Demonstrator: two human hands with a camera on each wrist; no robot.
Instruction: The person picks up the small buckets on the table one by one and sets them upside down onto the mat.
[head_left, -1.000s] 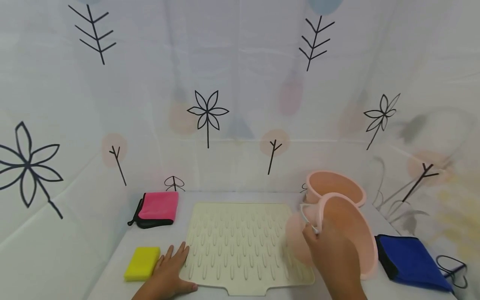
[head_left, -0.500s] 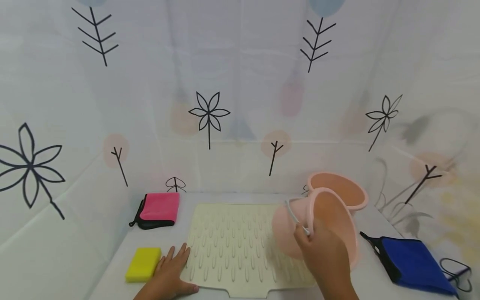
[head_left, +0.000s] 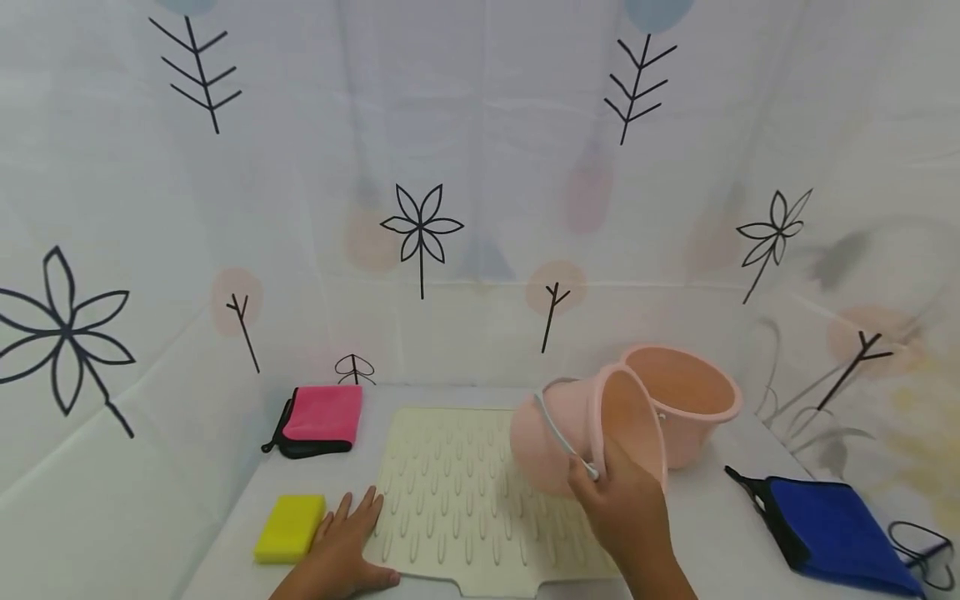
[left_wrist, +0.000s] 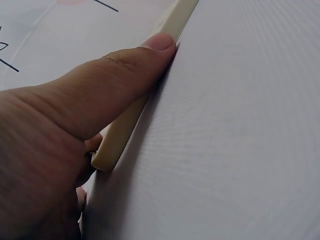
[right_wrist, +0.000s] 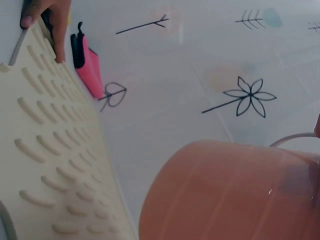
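My right hand (head_left: 626, 508) grips a pink bucket (head_left: 558, 437) at its rim, the fingers reaching over into its mouth. The bucket lies tilted on its side over the right part of a cream ridged board (head_left: 450, 500), mouth facing right. Its pale handle (head_left: 558, 429) hangs along the outside, by my thumb. In the right wrist view the bucket's wall (right_wrist: 225, 195) fills the lower right. My left hand (head_left: 341, 542) rests at the board's near left corner, fingers straight along the left edge. Its thumb (left_wrist: 125, 72) presses the board's front edge in the left wrist view.
A second pink bucket (head_left: 686, 408) stands upright at the back right, just behind the held one. A blue cloth pouch (head_left: 847, 533) lies at the right. On the left are a yellow sponge (head_left: 290, 529) beside my hand and a pink and black pouch (head_left: 318, 417) further back.
My right hand has carried the bucket leftward, further over the board. More of the upright bucket and the blue pouch now shows. My left hand has stayed at the board's corner.
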